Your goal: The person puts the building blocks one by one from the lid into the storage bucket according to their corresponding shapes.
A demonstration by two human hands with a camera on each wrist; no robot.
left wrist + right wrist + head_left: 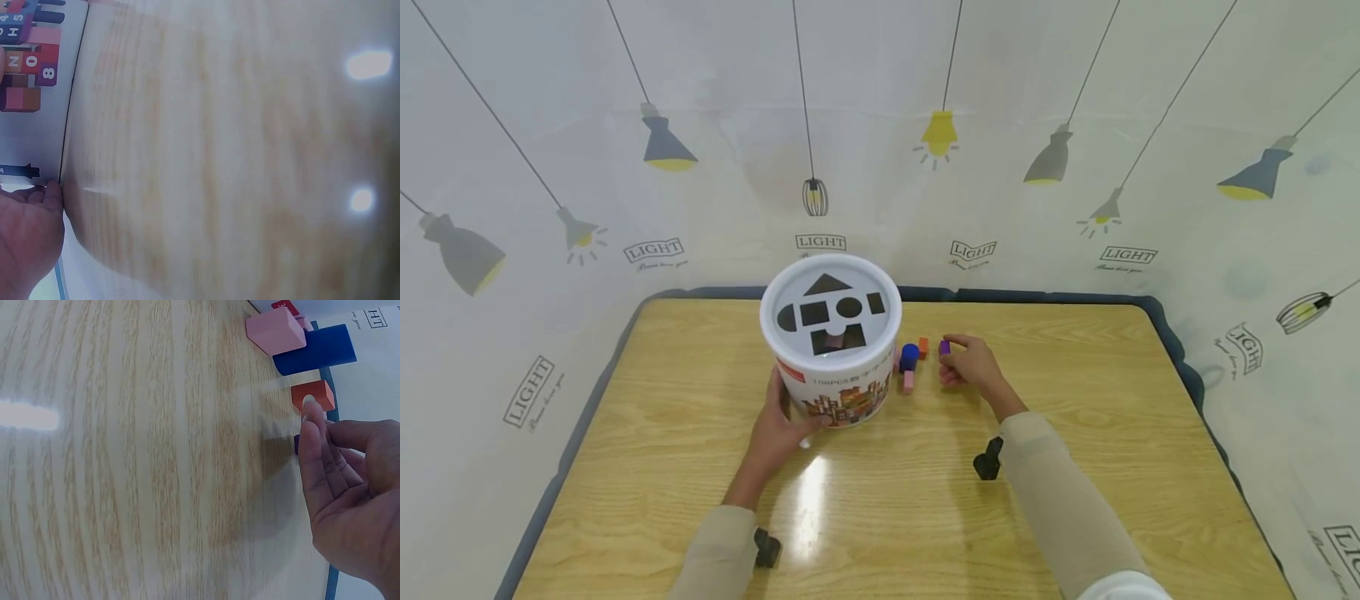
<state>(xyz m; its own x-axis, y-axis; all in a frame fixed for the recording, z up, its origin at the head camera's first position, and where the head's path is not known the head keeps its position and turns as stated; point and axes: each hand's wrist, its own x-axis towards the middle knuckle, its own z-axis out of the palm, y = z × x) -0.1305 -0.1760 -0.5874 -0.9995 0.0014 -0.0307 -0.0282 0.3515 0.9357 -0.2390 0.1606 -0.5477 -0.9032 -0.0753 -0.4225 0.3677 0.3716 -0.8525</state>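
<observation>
A white bucket [842, 392] with a grey lid [790, 333] stands on the table. Shaped holes are cut through the lid, and a pinkish piece shows in the arch-shaped one. My left hand [778, 425] grips the bucket low on its left side, thumb across the printed front. To the right of the bucket, my right hand [972, 367] pinches a purple block [944, 347] between thumb and fingers. In the right wrist view the fingers mostly hide this block. Close by are an orange block [312, 395], a blue cylinder [315, 350] and a pink block [275, 331].
The wooden table [1075, 375] meets a wall sheet [880, 167] printed with lamps along its back and sides. Another pink piece [304, 322] shows behind the front pink block, close against the bucket. Black wrist devices [988, 460] hang at both sleeves.
</observation>
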